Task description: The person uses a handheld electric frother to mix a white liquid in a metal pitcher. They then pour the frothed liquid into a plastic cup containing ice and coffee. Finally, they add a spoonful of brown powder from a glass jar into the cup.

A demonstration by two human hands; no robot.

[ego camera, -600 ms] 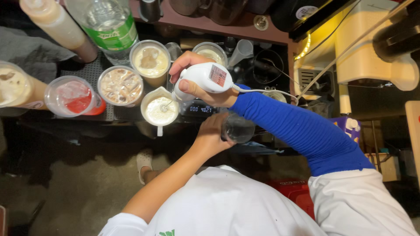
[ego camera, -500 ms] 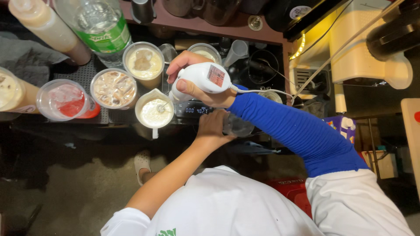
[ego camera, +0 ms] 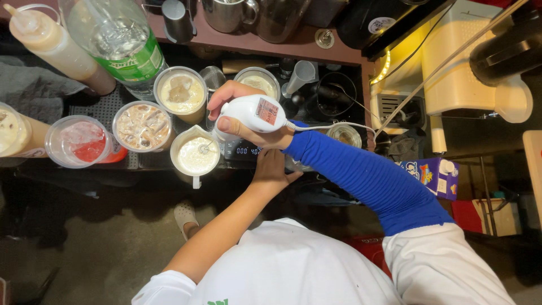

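Near the middle of the frame the right hand (ego camera: 240,110), at the end of an arm in a ribbed blue fabric sleeve (ego camera: 367,178), is wrapped tightly around a smooth white plastic handheld electric frother (ego camera: 251,116) with a small orange label and a thin white cord (ego camera: 327,125) trailing off to the right. The frother's slim metal whisk tip dips into a white round jug with a short handle (ego camera: 195,156), filled with pale creamy foam, just left of centre. The left hand (ego camera: 270,172), bare-armed, lies just below the right wrist with fingers curled loosely against the edge of a dark counter; whether it grips anything cannot be told, since its fingertips are hidden.

Left of the jug stand clear plastic cups: one of mottled brown iced drink (ego camera: 142,125), one with a red liquid at the bottom (ego camera: 79,141), and above them one of beige drink with a lump of foam (ego camera: 180,92). In the upper left a clear bottle with a green label (ego camera: 121,42) leans beside a tan squeeze bottle (ego camera: 53,48). A dark digital scale with a lit display (ego camera: 245,150) sits under the right hand.
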